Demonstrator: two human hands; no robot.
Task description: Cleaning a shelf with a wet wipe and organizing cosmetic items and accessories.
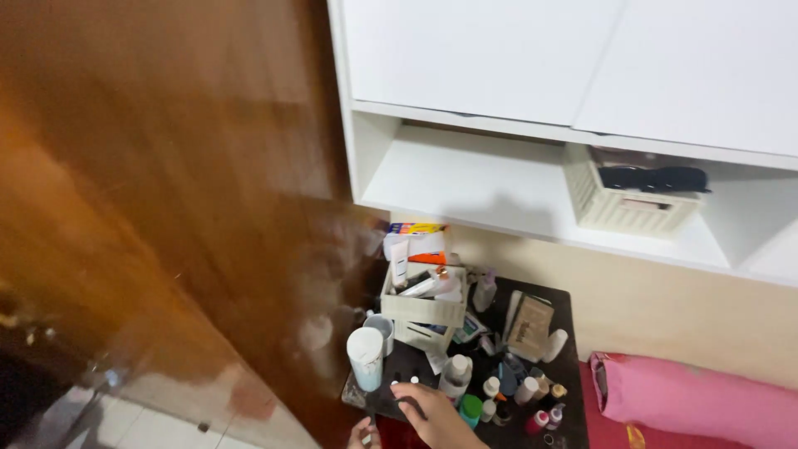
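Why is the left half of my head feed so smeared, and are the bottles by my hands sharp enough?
Head view: the brown wooden door is streaked with motion blur and soft glare; the white shelf is sharp; the bottles are dim but distinguishable.

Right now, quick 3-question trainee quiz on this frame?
1. True or false: the white basket sits on the shelf.
2. What lies right of the dark table? A) pink roll B) green box C) blue chair
3. Which hand reaches furthest onto the table?

Key:
1. True.
2. A, the pink roll.
3. The right hand, fingers on a small dark thing among the bottles; the left hand is low at the edge.
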